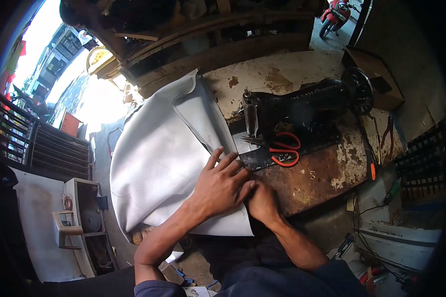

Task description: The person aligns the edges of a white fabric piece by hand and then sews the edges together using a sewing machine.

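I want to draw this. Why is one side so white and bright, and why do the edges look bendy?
In the head view, daylight from outside glares white at the upper left, washing out the edge of the grey sheet under the left hand; the black sewing machine sits darker; the fisheye lens curves the table edges near the rim.

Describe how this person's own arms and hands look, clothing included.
Both forearms are bare up to the elbows. The left hand and right hand wear no gloves, and no rings or watch show. Dark blue clothing shows at the lower edge.
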Action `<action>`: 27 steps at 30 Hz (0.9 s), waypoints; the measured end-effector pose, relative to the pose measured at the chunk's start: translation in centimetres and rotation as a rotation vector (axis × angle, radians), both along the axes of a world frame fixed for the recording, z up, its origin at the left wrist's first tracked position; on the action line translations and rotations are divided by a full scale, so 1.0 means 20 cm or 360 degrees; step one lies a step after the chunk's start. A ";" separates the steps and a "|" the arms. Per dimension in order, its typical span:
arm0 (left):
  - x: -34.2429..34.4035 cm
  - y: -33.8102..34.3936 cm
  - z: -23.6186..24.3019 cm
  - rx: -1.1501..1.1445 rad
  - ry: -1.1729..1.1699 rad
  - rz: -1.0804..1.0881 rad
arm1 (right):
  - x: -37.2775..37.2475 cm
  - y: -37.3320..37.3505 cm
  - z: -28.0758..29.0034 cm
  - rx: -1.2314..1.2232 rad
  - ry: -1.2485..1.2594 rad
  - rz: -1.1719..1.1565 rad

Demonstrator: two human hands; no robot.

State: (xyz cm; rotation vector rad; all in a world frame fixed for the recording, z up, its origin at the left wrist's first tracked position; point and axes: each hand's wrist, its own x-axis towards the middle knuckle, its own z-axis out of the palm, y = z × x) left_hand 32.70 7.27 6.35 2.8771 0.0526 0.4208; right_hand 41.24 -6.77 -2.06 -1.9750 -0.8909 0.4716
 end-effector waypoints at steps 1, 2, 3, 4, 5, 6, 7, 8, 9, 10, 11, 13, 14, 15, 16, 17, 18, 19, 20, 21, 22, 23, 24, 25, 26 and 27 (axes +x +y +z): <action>-0.03 0.00 -0.13 -0.0008 0.0081 0.0116 | 0.00 0.00 0.01 -0.0146 0.0015 -0.0013; -0.04 0.01 -0.18 0.0010 0.0153 0.0218 | 0.02 0.00 0.03 -0.0164 -0.0033 0.0047; -0.05 0.00 -0.22 -0.0064 0.0144 0.0245 | 0.06 -0.01 0.06 -0.0097 -0.0194 0.0042; -0.05 -0.01 -0.26 -0.0138 0.0136 0.0272 | 0.10 -0.01 0.10 -0.0029 -0.0354 0.0039; -0.05 -0.02 -0.29 -0.0215 0.0138 0.0286 | 0.14 -0.01 0.12 0.0035 -0.0503 0.0025; -0.05 -0.03 -0.32 -0.0242 0.0197 0.0291 | 0.23 0.01 0.12 0.0068 -0.0804 -0.0041; -0.06 -0.04 -0.34 -0.0256 0.0178 0.0345 | 0.30 0.01 0.14 0.0022 -0.0993 -0.0020; -0.05 -0.04 -0.35 -0.0263 0.0143 0.0402 | 0.39 0.01 0.16 -0.0015 -0.1196 0.0002; -0.04 -0.04 -0.35 -0.0260 0.0123 0.0468 | 0.45 0.00 0.17 -0.0042 -0.1383 0.0029; -0.04 -0.06 -0.34 -0.0130 0.0127 0.0579 | 0.51 -0.06 0.16 -0.0146 -0.1350 0.0040; -0.04 -0.05 -0.34 -0.0131 0.0158 0.0590 | 0.55 -0.14 0.14 -0.0234 -0.1306 0.0050; -0.03 -0.06 -0.36 -0.0174 0.0240 0.0599 | 0.58 -0.17 0.13 -0.0327 -0.1254 0.0001; -0.01 -0.06 -0.36 -0.0182 0.0214 0.0585 | 0.60 -0.16 0.15 -0.0327 -0.1252 -0.0066; 0.00 -0.06 -0.37 -0.0206 0.0198 0.0575 | 0.60 -0.14 0.16 -0.0324 -0.1242 -0.0143; 0.01 -0.06 -0.38 -0.0229 0.0182 0.0566 | 0.61 -0.07 0.14 -0.0128 -0.1210 -0.0067; 0.03 -0.05 -0.39 -0.0237 0.0147 0.0558 | 0.63 0.03 0.14 -0.0007 -0.1175 0.0038; 0.05 -0.04 -0.39 -0.0233 0.0122 0.0562 | 0.63 0.13 0.14 0.0120 -0.1131 0.0152; 0.07 -0.04 -0.40 -0.0244 0.0094 0.0548 | 0.64 0.17 0.14 0.0226 -0.1092 0.0256; 0.08 -0.03 -0.40 -0.0231 0.0074 0.0562 | 0.65 0.21 0.07 0.0227 -0.1008 0.0297; 0.11 -0.02 -0.40 -0.0244 0.0029 0.0564 | 0.67 0.24 0.00 0.0221 -0.0949 0.0328; 0.15 -0.01 -0.41 -0.0259 -0.0017 0.0563 | 0.69 0.26 -0.05 0.0214 -0.0891 0.0357; 0.18 0.01 -0.42 -0.0288 -0.0068 0.0584 | 0.69 0.27 -0.04 0.0302 -0.0911 0.0341; 0.21 0.03 -0.42 -0.0252 -0.0128 0.0599 | 0.67 0.27 -0.02 0.0390 -0.0931 0.0324; 0.24 0.06 -0.42 -0.0257 -0.0153 0.0595 | 0.65 0.27 0.00 0.0479 -0.0950 0.0305; 0.26 0.09 -0.42 -0.0261 -0.0160 0.0580 | 0.63 0.24 0.01 0.0400 -0.0915 0.0329; 0.27 0.10 -0.42 -0.0264 -0.0167 0.0565 | 0.61 0.20 0.02 0.0322 -0.0881 0.0352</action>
